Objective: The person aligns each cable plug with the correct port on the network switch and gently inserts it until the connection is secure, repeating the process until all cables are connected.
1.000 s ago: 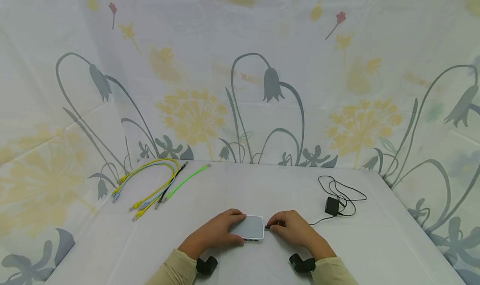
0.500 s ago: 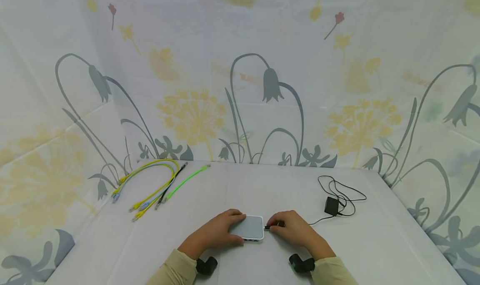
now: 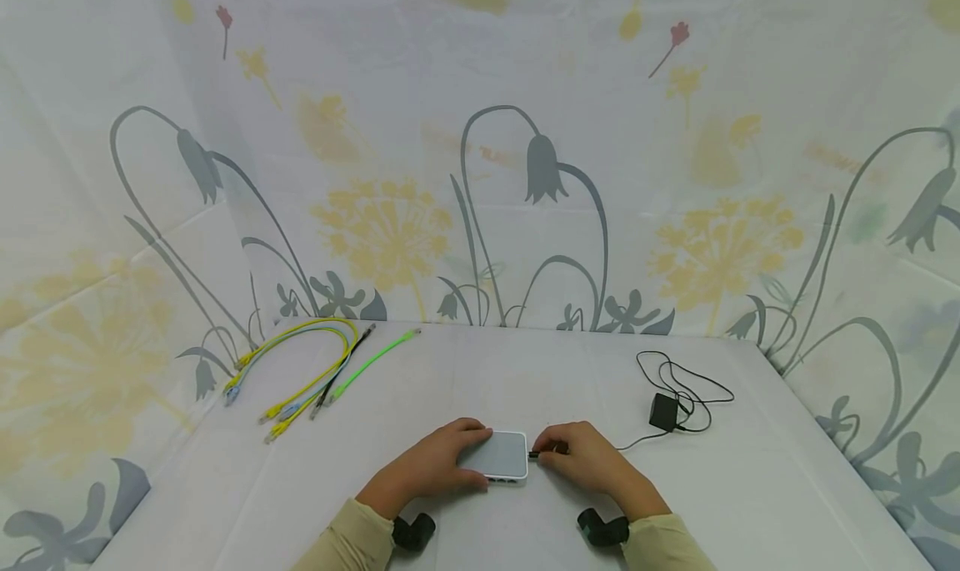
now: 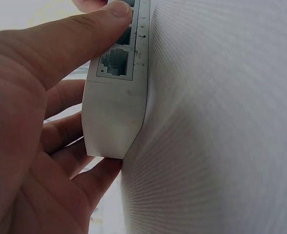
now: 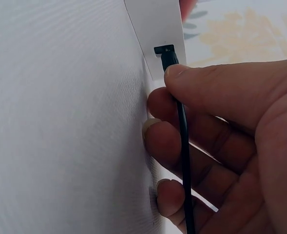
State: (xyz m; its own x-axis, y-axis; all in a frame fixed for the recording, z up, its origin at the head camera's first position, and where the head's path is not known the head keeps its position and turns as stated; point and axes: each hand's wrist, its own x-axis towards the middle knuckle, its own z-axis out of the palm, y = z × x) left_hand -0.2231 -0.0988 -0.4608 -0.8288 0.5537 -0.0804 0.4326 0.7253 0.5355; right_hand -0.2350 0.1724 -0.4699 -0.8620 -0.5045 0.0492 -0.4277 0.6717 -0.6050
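A small white network switch [image 3: 504, 456] with a grey top lies flat on the white table. My left hand [image 3: 444, 463] grips its left part, thumb along the near side by the Ethernet ports [image 4: 116, 62] and fingers round the far side. My right hand [image 3: 588, 458] pinches a black power plug [image 5: 169, 58] between thumb and forefinger. The plug's tip is right at the dark socket [image 5: 163, 49] in the switch's right side. From the plug a thin black cord [image 5: 184, 146] runs back under the palm.
The cord leads to a black power adapter [image 3: 663, 413] with loosely coiled cable [image 3: 705, 377] at the right. Several yellow, grey-blue and black network cables [image 3: 315, 371] lie at the back left, beside a green cable [image 3: 373, 366]. A flower-patterned curtain [image 3: 480, 179] surrounds the table.
The plug in my right hand has shifted very slightly at the socket side of the switch. My left hand and the switch stay in place.
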